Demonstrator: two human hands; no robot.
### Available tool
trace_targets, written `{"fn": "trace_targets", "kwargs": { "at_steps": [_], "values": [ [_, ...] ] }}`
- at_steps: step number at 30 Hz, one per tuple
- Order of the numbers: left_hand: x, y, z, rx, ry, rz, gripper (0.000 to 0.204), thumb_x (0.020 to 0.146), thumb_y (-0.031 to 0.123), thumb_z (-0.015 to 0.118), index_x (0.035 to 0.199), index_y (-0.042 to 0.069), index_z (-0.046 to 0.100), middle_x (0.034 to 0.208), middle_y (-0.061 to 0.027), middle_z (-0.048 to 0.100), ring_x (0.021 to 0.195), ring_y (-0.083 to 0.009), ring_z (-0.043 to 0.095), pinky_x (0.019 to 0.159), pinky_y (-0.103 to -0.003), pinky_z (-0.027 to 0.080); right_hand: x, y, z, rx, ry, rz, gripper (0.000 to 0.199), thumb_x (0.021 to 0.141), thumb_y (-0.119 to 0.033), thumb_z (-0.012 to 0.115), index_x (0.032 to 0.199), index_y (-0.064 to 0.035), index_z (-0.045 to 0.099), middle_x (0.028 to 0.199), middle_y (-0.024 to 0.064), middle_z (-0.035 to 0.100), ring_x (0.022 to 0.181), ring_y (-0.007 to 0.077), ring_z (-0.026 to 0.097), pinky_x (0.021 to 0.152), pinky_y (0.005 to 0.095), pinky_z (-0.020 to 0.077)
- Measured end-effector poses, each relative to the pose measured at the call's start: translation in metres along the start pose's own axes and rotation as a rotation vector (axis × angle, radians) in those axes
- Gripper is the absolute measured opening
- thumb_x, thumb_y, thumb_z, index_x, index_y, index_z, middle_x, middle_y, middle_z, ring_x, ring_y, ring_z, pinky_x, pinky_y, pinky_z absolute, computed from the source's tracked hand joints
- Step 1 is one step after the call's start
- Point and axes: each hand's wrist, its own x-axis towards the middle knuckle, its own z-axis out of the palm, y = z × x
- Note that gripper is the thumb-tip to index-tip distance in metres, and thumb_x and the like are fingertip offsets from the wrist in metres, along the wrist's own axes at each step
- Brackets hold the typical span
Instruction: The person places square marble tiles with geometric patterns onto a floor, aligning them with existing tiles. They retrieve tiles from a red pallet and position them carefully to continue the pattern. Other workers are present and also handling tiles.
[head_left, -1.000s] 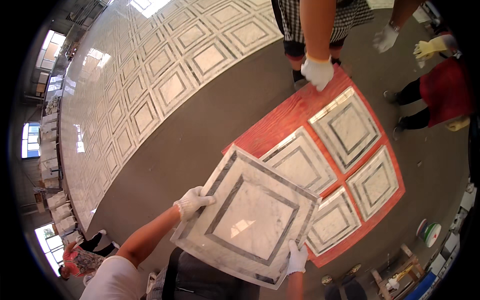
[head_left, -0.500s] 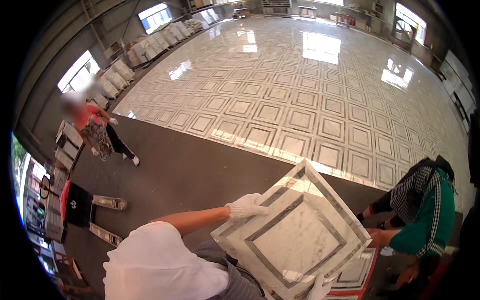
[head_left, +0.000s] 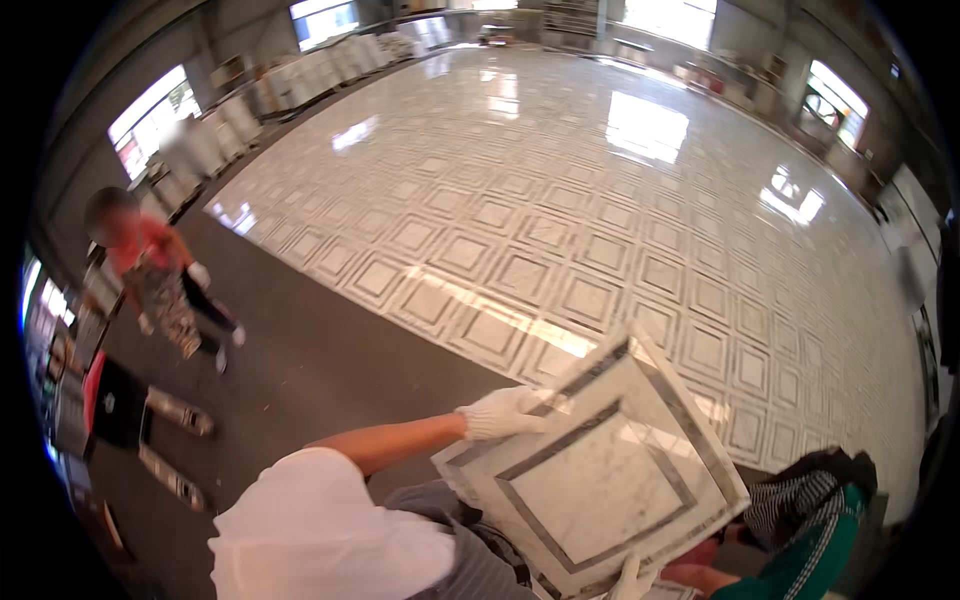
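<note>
A square marble tile (head_left: 600, 485), white with grey veins and dark grey inlaid bands, is held tilted in front of my body. My left hand (head_left: 503, 413), in a white knit glove, is closed over the tile's upper left edge. At its lower edge my right hand (head_left: 630, 580), also gloved, grips it; part of that hand is cut off by the frame. The tile's far corner overlaps the near border of a wide floor of matching tiles (head_left: 530, 230).
A person in green (head_left: 815, 550) bends low close to the tile's right side. At left stands a person in a pink top (head_left: 150, 250), near a black and red pallet jack (head_left: 125, 410). Pale slabs (head_left: 290, 85) lean in a row along the far left wall.
My body has moved toward the tiled floor with the tile still in both hands. In view, the person at left, the pallet jack and the person in green have shifted lower.
</note>
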Motion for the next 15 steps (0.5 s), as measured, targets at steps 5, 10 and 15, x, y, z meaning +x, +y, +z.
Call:
{"fn": "trace_targets", "kwargs": {
  "at_steps": [5, 10, 15],
  "values": [
    [0.034, -0.052, -0.040, -0.318, 0.152, -0.060, 0.038, 0.083, 0.014, 0.063, 0.117, -0.001, 0.057, 0.101, -0.0039, 0.064, 0.088, -0.0115, 0.059, 0.079, -0.027, 0.049, 0.067, -0.017, 0.052, -0.006, -0.011, -0.050, 0.039, 0.078, -0.017, 0.073, 0.105, 0.0029, 0.054, 0.094, 0.0100, 0.064, 0.084, 0.0158, 0.059, 0.075, 0.0306, 0.0490],
    [0.074, -0.055, -0.015, -0.386, 0.207, 0.018, 0.032, 0.086, 0.016, 0.061, 0.114, 0.000, 0.058, 0.102, -0.0031, 0.064, 0.089, -0.0118, 0.058, 0.081, -0.028, 0.046, 0.101, -0.026, 0.025, -0.132, -0.001, 0.024, 0.052, 0.076, -0.038, 0.073, 0.104, 0.0016, 0.053, 0.097, 0.0198, 0.064, 0.094, 0.0305, 0.062, 0.081, 0.0372, 0.0467],
    [0.106, -0.039, -0.006, -0.405, 0.192, 0.027, 0.033, 0.087, 0.018, 0.062, 0.114, 0.001, 0.058, 0.103, -0.0027, 0.064, 0.090, -0.0112, 0.057, 0.082, -0.028, 0.045, 0.113, -0.032, 0.022, -0.075, 0.017, 0.061, 0.056, 0.075, -0.045, 0.071, 0.102, 0.0012, 0.053, 0.098, 0.0227, 0.064, 0.095, 0.0368, 0.061, 0.082, 0.0407, 0.0464]
  ]
}}
